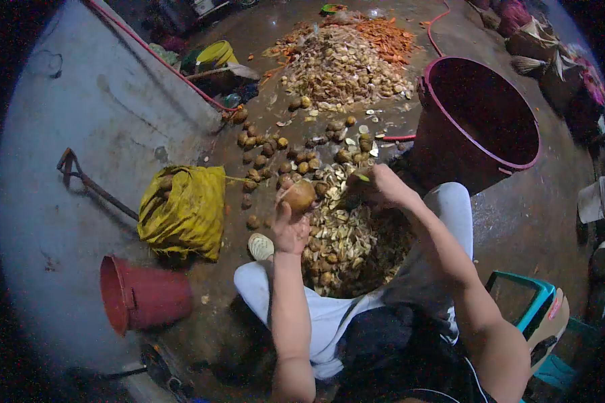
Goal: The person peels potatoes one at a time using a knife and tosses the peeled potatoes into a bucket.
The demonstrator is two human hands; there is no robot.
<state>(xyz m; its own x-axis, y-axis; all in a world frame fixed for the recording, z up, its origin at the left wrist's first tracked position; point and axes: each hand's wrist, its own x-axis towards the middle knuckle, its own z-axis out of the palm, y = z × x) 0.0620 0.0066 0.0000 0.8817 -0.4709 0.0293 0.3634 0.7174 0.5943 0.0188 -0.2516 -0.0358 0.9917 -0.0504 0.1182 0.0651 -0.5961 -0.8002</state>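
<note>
My left hand (292, 228) is raised, palm up, with its fingers wrapped around a large round brown root vegetable (300, 196). To the right, my right hand (387, 188) is closed, and a small yellow-green piece (364, 178) shows at its fingers. Whether that is a tool's handle or something else I cannot make out. Below and between both hands lies a heap of pale cut pieces and peelings (339, 235) between my legs. Several whole brown roots (301, 166) are scattered on the floor just beyond my left hand.
A tall dark red tub (444, 144) stands at the right. Farther off is a big pile of pale and orange scraps (346, 64). At the left are a yellow sack (185, 215), a red bucket (158, 295) and a long-handled tool (101, 191) against the wall.
</note>
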